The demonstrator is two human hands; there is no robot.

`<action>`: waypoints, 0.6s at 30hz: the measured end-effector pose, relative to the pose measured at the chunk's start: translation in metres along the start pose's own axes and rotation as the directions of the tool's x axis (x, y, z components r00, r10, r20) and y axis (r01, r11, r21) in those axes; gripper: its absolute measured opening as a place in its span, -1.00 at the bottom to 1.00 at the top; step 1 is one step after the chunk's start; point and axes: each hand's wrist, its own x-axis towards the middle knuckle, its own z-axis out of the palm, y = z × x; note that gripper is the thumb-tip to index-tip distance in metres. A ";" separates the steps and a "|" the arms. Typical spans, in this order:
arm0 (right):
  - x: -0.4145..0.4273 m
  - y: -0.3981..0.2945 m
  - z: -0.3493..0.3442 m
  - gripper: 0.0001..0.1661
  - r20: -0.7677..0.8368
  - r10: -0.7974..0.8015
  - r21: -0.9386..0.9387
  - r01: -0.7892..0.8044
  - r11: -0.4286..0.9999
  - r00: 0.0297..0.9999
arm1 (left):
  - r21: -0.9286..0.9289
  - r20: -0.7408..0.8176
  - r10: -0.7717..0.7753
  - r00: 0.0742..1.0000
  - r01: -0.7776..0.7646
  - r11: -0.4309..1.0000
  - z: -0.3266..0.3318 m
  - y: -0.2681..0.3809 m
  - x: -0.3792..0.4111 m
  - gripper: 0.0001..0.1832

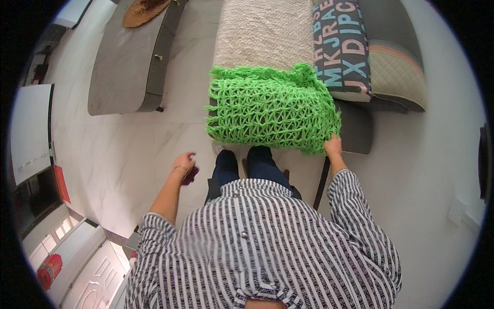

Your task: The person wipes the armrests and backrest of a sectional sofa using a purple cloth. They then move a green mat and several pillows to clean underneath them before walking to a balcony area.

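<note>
A bright green knotted open-mesh throw (270, 112) lies over the near end of a long sofa seat. Its far edge is bunched up, and short fringes stick out at its left side. At the throw's near right corner, my right hand (333, 146) grips the mesh. My left hand (185, 162) is out to the left over the floor, apart from the throw, and wears a thin bracelet. A small dark purple object (190, 176) is in it, mostly hidden behind the fingers; its kind is unclear.
Beyond the throw runs a cream textured sofa cover (266, 33). A dark cushion with large letters (343, 50) and a quilted beige backrest (395, 73) line the right side. On the left stands a grey low table (123, 65) with a round woven mat (141, 13).
</note>
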 end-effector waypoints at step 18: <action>0.045 0.038 0.019 -0.55 0.043 0.212 -0.024 -0.211 0.977 0.976 | -0.176 -0.362 -0.269 0.892 0.218 0.960 -0.002 0.076 0.087 -0.72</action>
